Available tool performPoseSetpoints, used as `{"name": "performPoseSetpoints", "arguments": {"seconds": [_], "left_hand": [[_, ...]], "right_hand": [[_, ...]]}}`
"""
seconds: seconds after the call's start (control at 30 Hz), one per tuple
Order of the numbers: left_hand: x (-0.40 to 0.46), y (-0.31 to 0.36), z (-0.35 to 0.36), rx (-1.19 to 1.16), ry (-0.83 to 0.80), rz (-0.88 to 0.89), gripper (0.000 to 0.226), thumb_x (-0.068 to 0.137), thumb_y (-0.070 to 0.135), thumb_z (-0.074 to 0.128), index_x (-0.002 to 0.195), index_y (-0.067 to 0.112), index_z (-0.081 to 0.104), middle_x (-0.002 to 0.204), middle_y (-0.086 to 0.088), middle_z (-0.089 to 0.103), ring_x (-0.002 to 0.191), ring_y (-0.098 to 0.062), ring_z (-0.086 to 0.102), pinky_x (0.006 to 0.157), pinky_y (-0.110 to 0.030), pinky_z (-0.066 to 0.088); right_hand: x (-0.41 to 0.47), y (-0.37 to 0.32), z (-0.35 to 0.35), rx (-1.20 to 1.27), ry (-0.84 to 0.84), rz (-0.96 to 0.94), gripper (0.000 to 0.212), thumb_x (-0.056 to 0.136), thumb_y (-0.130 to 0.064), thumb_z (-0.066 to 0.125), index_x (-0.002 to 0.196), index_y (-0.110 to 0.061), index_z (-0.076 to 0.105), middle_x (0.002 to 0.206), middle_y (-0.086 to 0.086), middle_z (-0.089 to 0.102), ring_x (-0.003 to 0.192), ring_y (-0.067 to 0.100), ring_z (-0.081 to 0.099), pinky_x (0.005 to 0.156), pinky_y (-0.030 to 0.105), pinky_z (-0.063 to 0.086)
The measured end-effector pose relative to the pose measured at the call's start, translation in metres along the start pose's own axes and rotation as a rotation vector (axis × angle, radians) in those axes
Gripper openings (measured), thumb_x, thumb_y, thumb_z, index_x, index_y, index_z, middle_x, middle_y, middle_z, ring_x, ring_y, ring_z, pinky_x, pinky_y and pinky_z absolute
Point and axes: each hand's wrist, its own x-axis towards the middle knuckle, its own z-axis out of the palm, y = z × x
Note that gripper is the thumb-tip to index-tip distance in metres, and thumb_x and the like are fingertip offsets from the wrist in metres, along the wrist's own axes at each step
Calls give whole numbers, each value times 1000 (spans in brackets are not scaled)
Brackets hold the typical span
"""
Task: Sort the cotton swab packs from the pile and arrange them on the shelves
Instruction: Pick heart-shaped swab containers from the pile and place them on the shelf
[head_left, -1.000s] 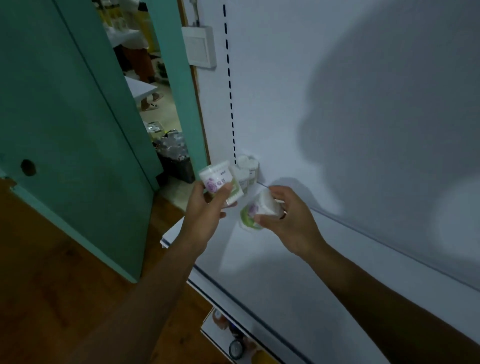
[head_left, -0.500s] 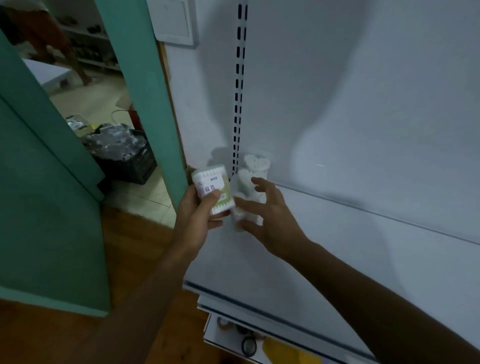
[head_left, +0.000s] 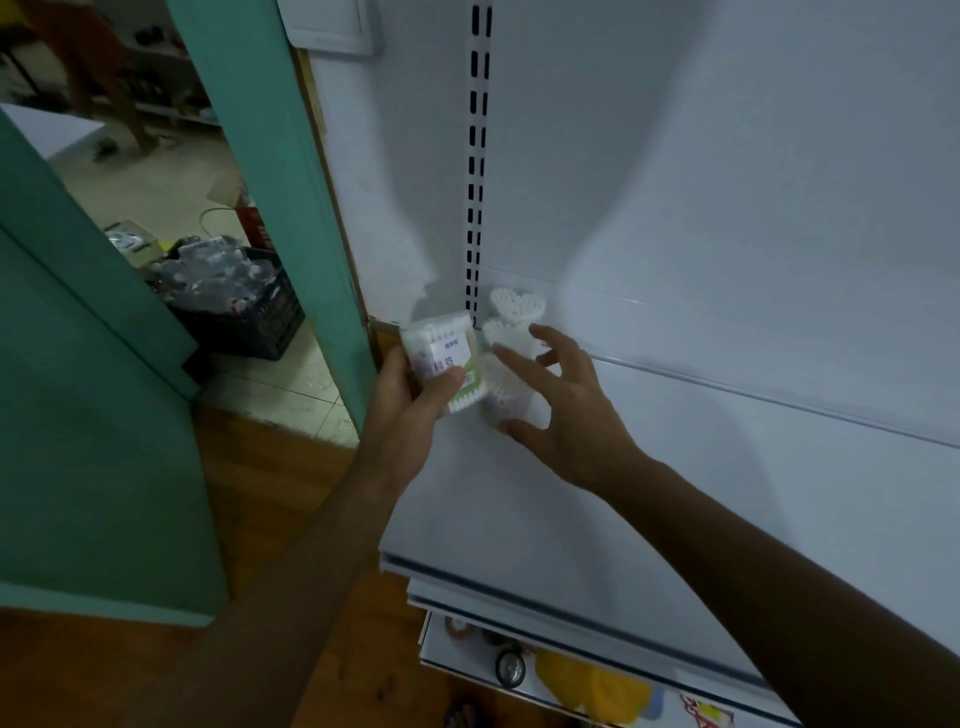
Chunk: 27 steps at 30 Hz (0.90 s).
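Note:
My left hand (head_left: 410, 400) grips a rectangular cotton swab pack (head_left: 447, 358) with a white, purple and green label, held at the left end of the white shelf (head_left: 571, 519). Three heart-shaped swab packs stand in a row in the shelf's back left corner: the rear one (head_left: 517, 304), the middle one (head_left: 506, 338) and the front one (head_left: 506, 397). My right hand (head_left: 566, 410) has spread fingers around the front heart pack, with the thumb at its base and the fingertips on its top.
A slotted upright (head_left: 478, 156) runs up the white back panel. The teal door frame (head_left: 275, 182) stands left of the shelf, with a black crate (head_left: 234, 301) of packets beyond it. A lower shelf (head_left: 571, 670) holds small items.
My right hand has set its heart pack upright at the front of the row and has opened its fingers around it. My left hand has moved its pack closer to the row.

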Motion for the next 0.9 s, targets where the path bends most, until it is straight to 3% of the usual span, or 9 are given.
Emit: {"name": "performPoseSetpoints", "arguments": {"seconds": [0.1,0.17,0.3,0.4,0.5,0.6,0.73,0.9], "left_hand": [[-6,2,-4,-23,-1,28,40,89,-2,62,127,7,53,111,4,67,101,-10,66,76,-20,54],[-10,4,-5,7,-14,54,50,84,4,69,132,9,52,114,5,66,105,-10,65,78,-20,54],[-22,12,-1,28,-88,58,61,71,25,82,126,20,56,118,1,69,113,-17,64,90,-36,56],[-32,14,4,150,-133,52,69,63,45,84,125,29,58,118,5,69,114,-17,64,96,-46,54],[-41,16,7,234,-140,79,71,63,54,85,125,36,55,120,11,66,114,-7,61,97,-40,53],[-45,17,7,272,-86,141,55,79,31,75,130,23,55,112,15,62,103,5,60,82,-18,54],[-44,2,5,485,-118,191,56,76,25,82,127,23,60,124,2,58,114,-14,55,85,-28,55],[-41,-12,6,573,-168,225,66,73,25,85,128,33,50,124,13,53,113,-3,52,78,-21,52]], "right_hand": [[-4,-6,-7,36,38,43,82,78,-48,75,147,-22,40,152,8,31,129,23,35,97,37,41],[-5,-12,-14,55,98,13,80,77,-54,71,142,-17,44,144,6,42,127,21,38,99,35,40],[-11,-32,-24,214,83,20,80,74,-59,71,138,-19,44,123,-6,53,105,8,50,83,14,40],[-18,-44,-25,324,42,17,71,77,-50,76,134,-21,45,115,-15,54,95,1,55,76,10,45],[-29,-45,-23,339,42,44,65,80,-40,78,133,-18,47,118,-13,55,95,0,54,77,6,44],[-43,-41,-16,329,27,99,63,79,-36,80,130,-16,48,119,-6,56,97,4,54,77,8,46],[-56,-38,0,359,4,256,57,78,-35,81,121,-21,46,117,-3,58,97,7,57,80,22,53],[-56,-34,14,337,-44,385,51,82,-34,78,108,-28,35,114,1,58,92,11,59,76,28,55]]}}
